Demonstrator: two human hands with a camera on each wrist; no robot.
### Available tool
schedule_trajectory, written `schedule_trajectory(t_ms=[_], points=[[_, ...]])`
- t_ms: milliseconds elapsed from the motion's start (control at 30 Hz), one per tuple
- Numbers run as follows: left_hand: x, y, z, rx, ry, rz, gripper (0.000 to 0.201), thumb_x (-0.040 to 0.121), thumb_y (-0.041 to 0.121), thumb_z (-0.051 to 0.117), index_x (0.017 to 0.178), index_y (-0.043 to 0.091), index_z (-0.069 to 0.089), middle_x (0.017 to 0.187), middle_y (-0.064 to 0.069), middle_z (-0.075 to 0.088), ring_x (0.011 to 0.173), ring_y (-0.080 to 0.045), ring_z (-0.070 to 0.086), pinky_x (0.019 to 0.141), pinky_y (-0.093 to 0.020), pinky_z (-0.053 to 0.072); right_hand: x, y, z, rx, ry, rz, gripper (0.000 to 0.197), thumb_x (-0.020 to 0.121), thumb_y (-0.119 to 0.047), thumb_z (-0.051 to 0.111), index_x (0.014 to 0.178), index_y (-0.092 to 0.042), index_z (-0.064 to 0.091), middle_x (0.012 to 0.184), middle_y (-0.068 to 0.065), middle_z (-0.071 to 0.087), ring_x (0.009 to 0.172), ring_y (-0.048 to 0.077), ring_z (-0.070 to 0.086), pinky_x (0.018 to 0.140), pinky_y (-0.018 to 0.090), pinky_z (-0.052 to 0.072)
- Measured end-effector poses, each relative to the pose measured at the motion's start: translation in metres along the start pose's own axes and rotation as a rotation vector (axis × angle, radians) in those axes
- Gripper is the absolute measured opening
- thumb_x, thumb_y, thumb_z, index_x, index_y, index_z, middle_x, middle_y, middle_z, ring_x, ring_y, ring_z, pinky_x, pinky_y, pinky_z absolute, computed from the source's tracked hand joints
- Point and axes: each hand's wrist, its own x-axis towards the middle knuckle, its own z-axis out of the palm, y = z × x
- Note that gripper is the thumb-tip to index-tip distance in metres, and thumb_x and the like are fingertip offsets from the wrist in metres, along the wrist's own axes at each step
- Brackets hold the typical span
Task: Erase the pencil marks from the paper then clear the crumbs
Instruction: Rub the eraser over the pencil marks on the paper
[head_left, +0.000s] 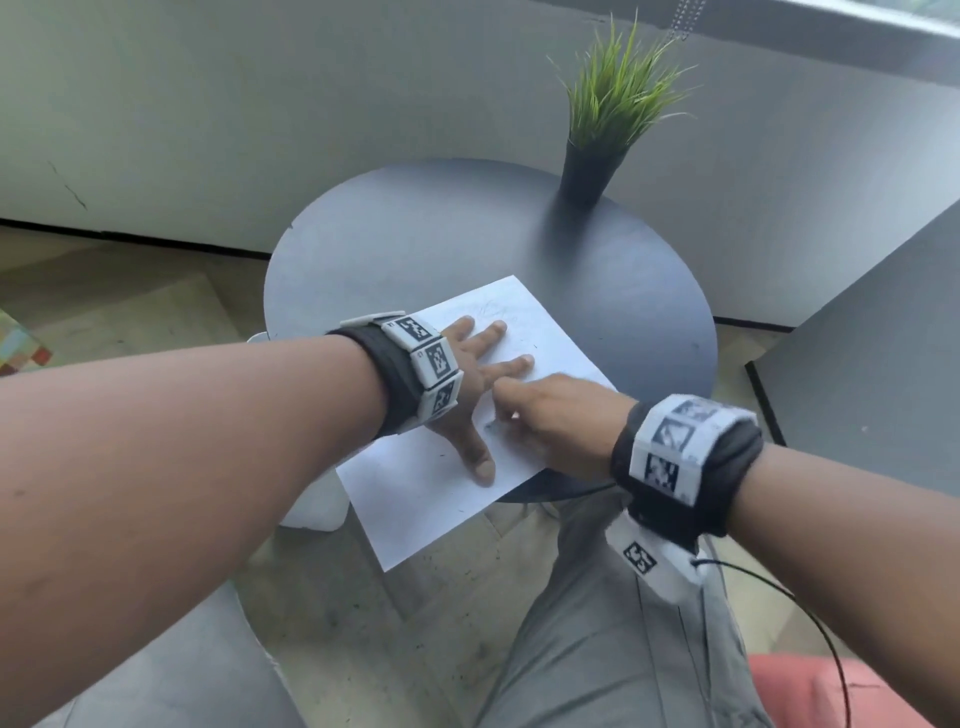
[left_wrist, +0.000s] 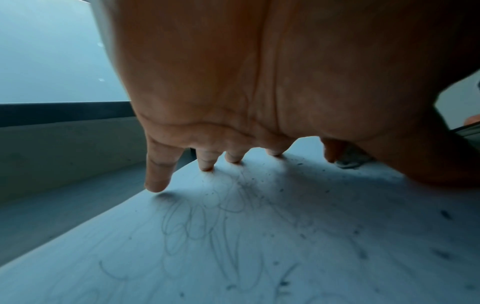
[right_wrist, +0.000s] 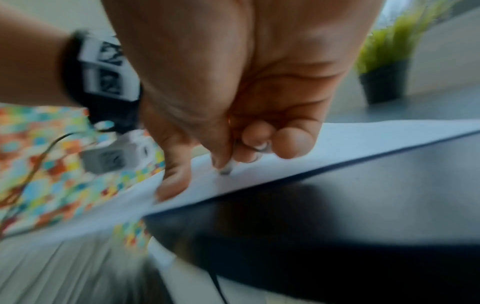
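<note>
A white sheet of paper (head_left: 431, 493) lies on the round dark table (head_left: 415, 239), its near corner hanging over the edge. My left hand (head_left: 480, 384) lies flat on it with fingers spread, holding it down. Faint pencil scribbles (left_wrist: 207, 222) and dark eraser crumbs (left_wrist: 445, 214) show under that palm. My right hand (head_left: 545, 415) pinches a small white eraser (right_wrist: 227, 168), whose tip touches the paper (right_wrist: 350, 135) between the left thumb and forefinger. The right wrist view is blurred.
A potted green plant (head_left: 602, 130) in a black pot stands at the table's far right rim. A dark cabinet (head_left: 872, 353) is to the right. My grey trouser leg (head_left: 597, 623) is below the table, and a colourful rug (head_left: 21, 348) lies at left.
</note>
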Motion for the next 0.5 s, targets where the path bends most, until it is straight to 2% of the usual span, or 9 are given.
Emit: schedule_trajectory(t_ms=[67, 133, 167, 267, 300, 367, 433, 467, 500], points=[[0.000, 0.000, 0.000, 0.006, 0.017, 0.000, 0.139, 0.049, 0.087, 0.069, 0.149, 0.048, -0.019, 0.161, 0.000, -0.027, 0.149, -0.034, -0.016, 0.114, -0.068, 0.009, 0.013, 0.024, -0.012, 0.009, 0.068, 0.198, 0.022, 0.096, -0.028, 0.044, 0.115, -0.019, 0.047, 0.111, 0.010, 0.060, 0.093, 0.031, 0.056, 0.073, 0.034, 0.043], [0.000, 0.002, -0.002, 0.013, 0.020, -0.001, 0.138, 0.051, 0.086, 0.070, 0.150, 0.047, -0.019, 0.162, -0.001, -0.025, 0.149, -0.036, -0.015, 0.114, -0.066, 0.009, 0.015, 0.038, -0.019, 0.048, 0.130, 0.352, 0.022, 0.097, -0.035, 0.043, 0.109, -0.017, 0.047, 0.108, 0.016, 0.060, 0.088, 0.033, 0.056, 0.073, 0.036, 0.046], [0.000, 0.002, -0.003, 0.014, 0.017, -0.001, 0.138, 0.051, 0.085, 0.070, 0.150, 0.047, -0.018, 0.162, -0.002, -0.025, 0.149, -0.036, -0.015, 0.114, -0.066, 0.009, 0.013, 0.033, -0.018, 0.032, 0.132, 0.326, 0.023, 0.097, -0.035, 0.043, 0.109, -0.016, 0.046, 0.107, 0.016, 0.059, 0.087, 0.033, 0.055, 0.073, 0.036, 0.046], [0.000, 0.002, -0.001, 0.009, 0.019, 0.005, 0.139, 0.051, 0.083, 0.073, 0.150, 0.047, -0.018, 0.161, -0.004, -0.026, 0.149, -0.038, -0.016, 0.114, -0.066, 0.010, 0.002, -0.001, -0.001, 0.036, 0.036, 0.046, 0.023, 0.096, -0.031, 0.044, 0.112, -0.015, 0.047, 0.106, 0.012, 0.060, 0.090, 0.030, 0.055, 0.073, 0.036, 0.044], [0.000, 0.002, 0.000, 0.011, 0.022, 0.006, 0.139, 0.051, 0.083, 0.073, 0.151, 0.046, -0.017, 0.161, -0.004, -0.026, 0.149, -0.038, -0.016, 0.114, -0.065, 0.010, -0.001, -0.003, 0.003, 0.046, 0.005, 0.003, 0.022, 0.096, -0.032, 0.045, 0.112, -0.017, 0.048, 0.105, 0.010, 0.061, 0.088, 0.028, 0.054, 0.074, 0.037, 0.044], [-0.001, 0.003, 0.001, 0.008, 0.031, 0.004, 0.138, 0.051, 0.083, 0.072, 0.151, 0.047, -0.016, 0.162, -0.003, -0.024, 0.149, -0.037, -0.015, 0.113, -0.065, 0.011, 0.005, 0.017, -0.003, 0.041, 0.055, 0.100, 0.022, 0.093, -0.034, 0.045, 0.111, -0.022, 0.050, 0.104, 0.008, 0.062, 0.086, 0.026, 0.054, 0.075, 0.036, 0.046], [-0.001, 0.004, -0.001, 0.016, 0.024, -0.005, 0.138, 0.051, 0.084, 0.071, 0.150, 0.047, -0.018, 0.162, -0.003, -0.024, 0.149, -0.038, -0.014, 0.113, -0.067, 0.013, 0.009, 0.045, -0.013, 0.052, 0.126, 0.323, 0.021, 0.094, -0.038, 0.044, 0.104, -0.021, 0.050, 0.100, 0.012, 0.062, 0.084, 0.031, 0.055, 0.074, 0.036, 0.047], [-0.001, 0.004, -0.002, 0.025, 0.018, -0.010, 0.138, 0.051, 0.085, 0.070, 0.149, 0.048, -0.019, 0.162, -0.003, -0.024, 0.148, -0.039, -0.013, 0.113, -0.067, 0.013, 0.008, 0.051, -0.015, 0.056, 0.137, 0.380, 0.023, 0.096, -0.040, 0.044, 0.103, -0.019, 0.049, 0.099, 0.013, 0.061, 0.084, 0.032, 0.055, 0.075, 0.037, 0.048], [0.000, 0.005, -0.003, 0.034, 0.016, -0.011, 0.138, 0.051, 0.085, 0.070, 0.149, 0.048, -0.019, 0.162, -0.004, -0.023, 0.148, -0.040, -0.012, 0.113, -0.067, 0.013, 0.005, 0.049, -0.014, 0.033, 0.135, 0.358, 0.025, 0.097, -0.041, 0.042, 0.104, -0.017, 0.048, 0.099, 0.014, 0.061, 0.084, 0.033, 0.055, 0.075, 0.038, 0.048]])
